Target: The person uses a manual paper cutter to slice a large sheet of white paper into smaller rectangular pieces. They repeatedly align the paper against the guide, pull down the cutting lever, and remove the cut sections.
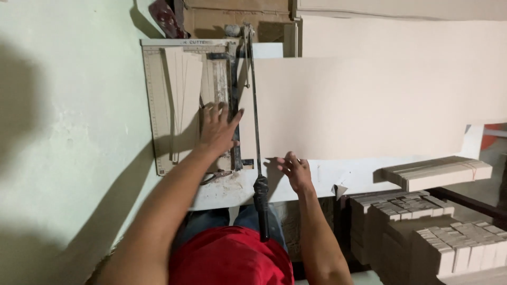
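A paper cutter board (158,105) lies on a white table, its long blade arm (255,116) lowered and its black handle (262,208) pointing toward me. My left hand (217,126) presses flat, fingers spread, on the board beside the clamp bar (233,95). Cut beige strips (182,89) lie on the board left of that hand. A large beige sheet (359,105) spreads right of the blade. My right hand (293,169) rests on the sheet's near edge, fingers curled lightly on it.
Stacks of cut beige card blocks (428,227) stand low at the right, with one bundle (438,171) on the table's edge. A pale green wall (63,132) fills the left. Brown cardboard (232,16) leans behind the cutter.
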